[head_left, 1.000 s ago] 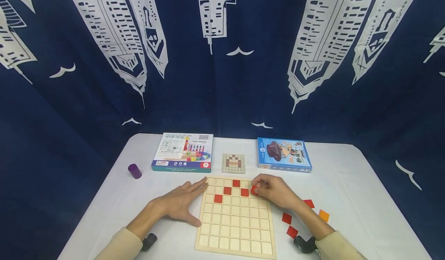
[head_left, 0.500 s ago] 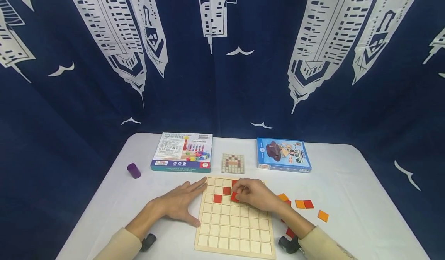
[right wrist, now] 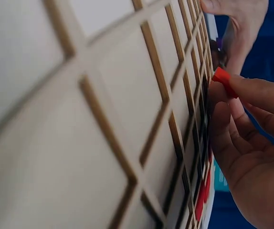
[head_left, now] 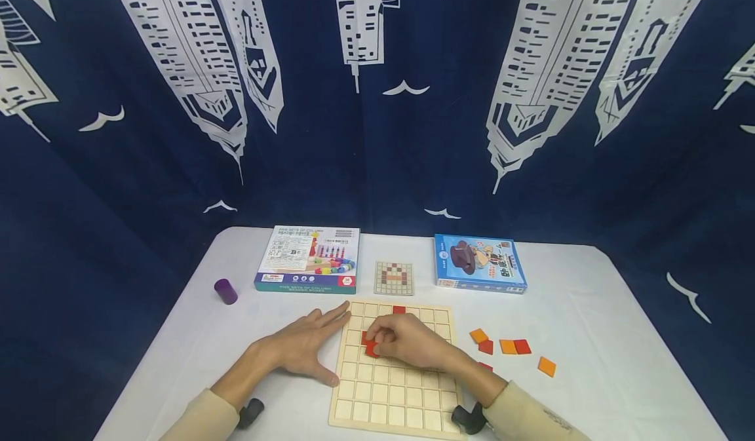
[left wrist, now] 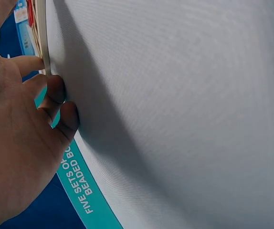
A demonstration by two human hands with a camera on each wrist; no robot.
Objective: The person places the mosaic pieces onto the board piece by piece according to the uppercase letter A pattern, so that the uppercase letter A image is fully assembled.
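Left hand (head_left: 308, 344) spread, your right hand (head_left: 411, 343) pinches a red tile (head_left: 371, 349); the board (head_left: 396, 394) is mostly unfilled, loose tiles (head_left: 508, 346) remain.

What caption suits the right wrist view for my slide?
Right hand pinches a red tile over the gridded board, left hand beyond.

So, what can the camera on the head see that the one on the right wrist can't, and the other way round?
Only the head view shows the small pattern card, the blue box and the loose orange tiles on the table.

Only the right wrist view shows the palm side of the right hand; from the head you see its back.

Both show the gridded board, the left hand, and the right hand pinching a red tile.
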